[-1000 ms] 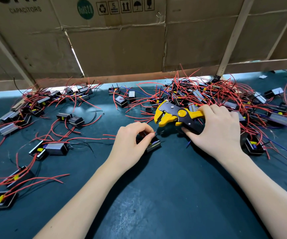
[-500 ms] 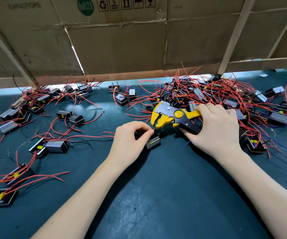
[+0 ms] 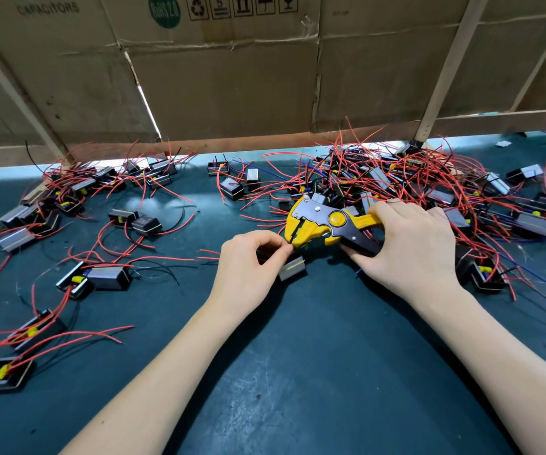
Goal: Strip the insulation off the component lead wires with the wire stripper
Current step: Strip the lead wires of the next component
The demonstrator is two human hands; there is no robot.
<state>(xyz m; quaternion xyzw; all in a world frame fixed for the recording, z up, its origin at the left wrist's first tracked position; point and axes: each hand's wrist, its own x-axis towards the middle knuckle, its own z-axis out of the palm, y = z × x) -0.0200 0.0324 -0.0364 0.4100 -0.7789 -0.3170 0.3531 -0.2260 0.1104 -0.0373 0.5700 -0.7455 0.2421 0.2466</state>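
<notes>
Left hand (image 3: pixel 248 267) pinches lead at wire stripper (image 3: pixel 322 224) mouth, component (image 3: pixel 293 268) just below; right hand (image 3: pixel 409 247) grip clamped on handles, stripper axis left-right, mouth facing left hand

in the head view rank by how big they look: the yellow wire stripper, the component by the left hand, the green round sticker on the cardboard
1. Wire stripper, gripped by the right hand, clearly the largest.
2. Green sticker, cut off by the frame's top, so only its visible part counts.
3. Component, partly hidden by the left hand.
Ranks 2 and 3 are unsure: both partly hidden, at different distances.
</notes>
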